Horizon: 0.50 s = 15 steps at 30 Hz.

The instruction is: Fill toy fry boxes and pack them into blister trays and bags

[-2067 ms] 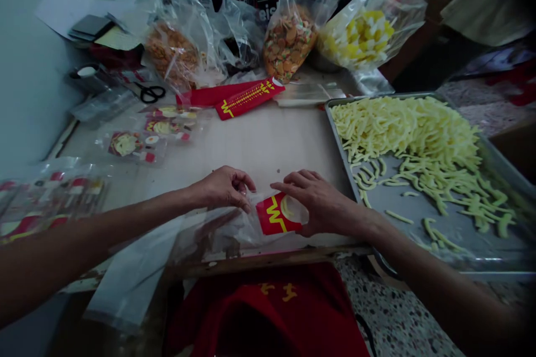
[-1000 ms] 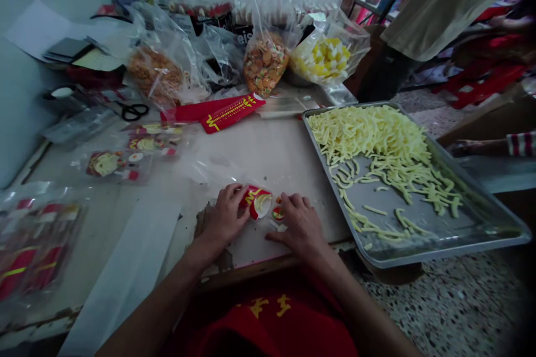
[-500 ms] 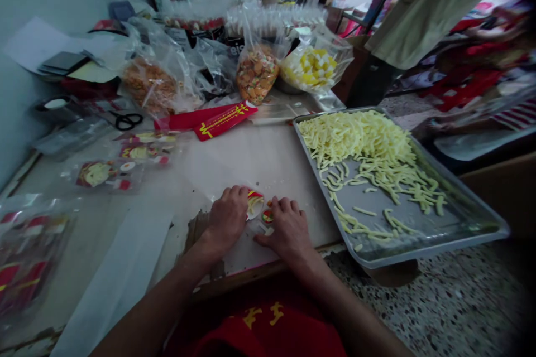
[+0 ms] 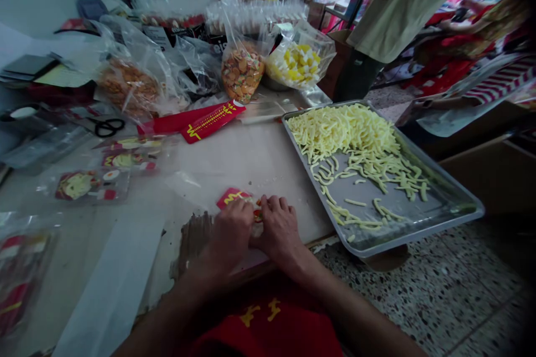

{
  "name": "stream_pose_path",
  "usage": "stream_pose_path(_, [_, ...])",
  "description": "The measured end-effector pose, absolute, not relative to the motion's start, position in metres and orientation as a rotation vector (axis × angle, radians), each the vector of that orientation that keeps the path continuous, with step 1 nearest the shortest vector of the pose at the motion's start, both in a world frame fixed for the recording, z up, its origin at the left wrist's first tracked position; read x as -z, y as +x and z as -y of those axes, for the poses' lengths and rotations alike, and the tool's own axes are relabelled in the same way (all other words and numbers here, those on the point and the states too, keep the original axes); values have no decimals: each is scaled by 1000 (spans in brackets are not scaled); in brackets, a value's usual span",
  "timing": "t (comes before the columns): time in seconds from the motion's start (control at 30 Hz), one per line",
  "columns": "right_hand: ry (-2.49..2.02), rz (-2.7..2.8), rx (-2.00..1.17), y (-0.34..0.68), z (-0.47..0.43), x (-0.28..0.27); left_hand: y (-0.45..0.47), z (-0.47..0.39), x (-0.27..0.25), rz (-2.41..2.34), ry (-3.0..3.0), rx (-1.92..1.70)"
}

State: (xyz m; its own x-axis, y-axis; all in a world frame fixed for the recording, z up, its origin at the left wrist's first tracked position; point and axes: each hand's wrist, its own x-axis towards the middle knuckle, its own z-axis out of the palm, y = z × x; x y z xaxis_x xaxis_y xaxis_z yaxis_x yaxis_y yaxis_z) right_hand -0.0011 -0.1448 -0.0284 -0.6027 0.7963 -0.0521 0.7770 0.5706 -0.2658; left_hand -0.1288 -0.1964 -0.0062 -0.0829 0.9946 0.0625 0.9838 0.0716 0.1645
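Side by side at the table's front edge, my two hands close over a small clear packet. A red pouch with a yellow zigzag [image 4: 229,196] shows beyond the fingers of my left hand [image 4: 230,231], which are bent and pressed onto the packet's left part. My right hand [image 4: 281,228] pinches the right part, with its fingers curled and thumb turned inward. Between the hands shows a small red and green round piece [image 4: 258,215]; the rest is covered. To the left lies a similar filled clear packet [image 4: 79,185] with pale strips and red pieces.
A metal tray [image 4: 452,228] of pale yellow strips [image 4: 347,128] stands to the right, overhanging the table. Behind are flat red and yellow pouches [image 4: 213,120], black scissors [image 4: 109,127], a bag of orange discs [image 4: 243,70] and a bag of yellow-white pieces [image 4: 300,64]. People are at back right.
My hands have come closer together over the packet. The red pouch now shows beyond my left fingers, with its yellow zigzag visible. The whole view has shifted slightly.
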Motion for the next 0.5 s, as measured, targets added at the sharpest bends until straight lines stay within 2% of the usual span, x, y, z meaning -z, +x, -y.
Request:
stream_pose_path(0.1, [-1212,2648,-497,3,144,29,-123,207,10,-2284,1925,-484])
stream_pose_path(0.17, [-1167,2466,-714,14,139,31,-131,208,13,-2404,1707,-667])
stream_pose_path(0.23, [-1239,2132,-1104,28,134,36,-142,206,15,-2467,1536,-803])
stream_pose_path(0.3, [-1283,1740,-1645,40,128,42,-151,202,14,-2443,1460,-884])
stream_pose_path(0.37, [-1191,1388,-2115,44,125,47,-154,199,10,-2400,1431,-912])
stream_pose_path(0.4, [-1123,1255,-2249,43,123,49,-154,197,8,-2388,1429,-907])
stream_pose_path(0.5, [-1072,1071,-2291,32,123,53,-148,196,1,-2408,1429,-866])
